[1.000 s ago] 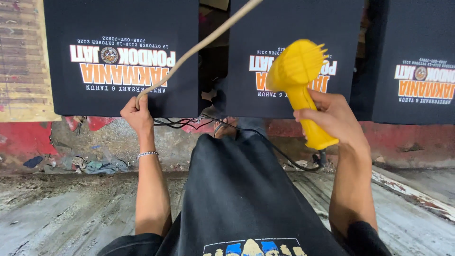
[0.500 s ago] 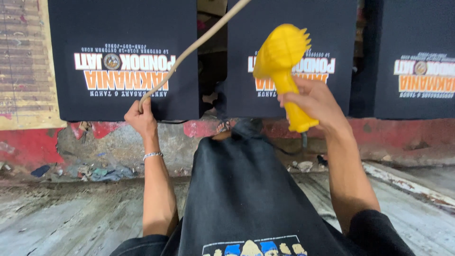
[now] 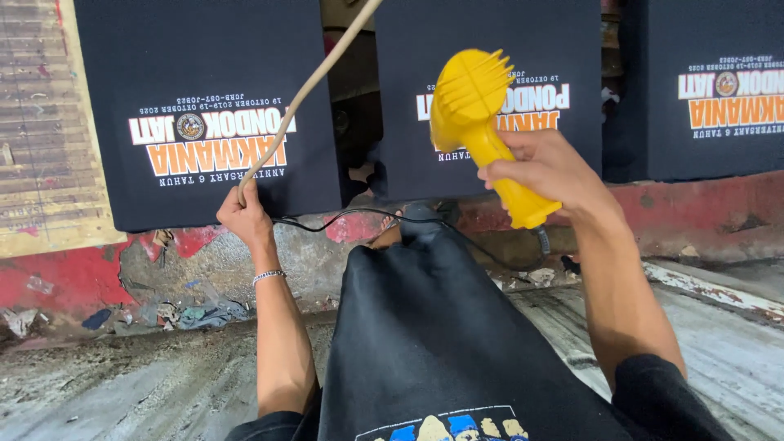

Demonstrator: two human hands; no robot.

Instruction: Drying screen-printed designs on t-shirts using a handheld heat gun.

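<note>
My right hand grips the handle of a yellow heat gun, its ribbed head raised in front of the middle black printed shirt. A black cord runs from the gun's base across to the left. My left hand is closed around a thin tan stick that slants up to the right, in front of the left black printed shirt. A bracelet sits on my left wrist. A black garment drapes down between my arms.
A third black printed shirt hangs at the right. A worn wooden board stands at the far left. Below the shirts runs a chipped red and grey ledge, with debris and a scuffed grey floor.
The view shifted slightly; the heat gun moved a little left and closer to the middle shirt. My left hand keeps its hold on the stick.
</note>
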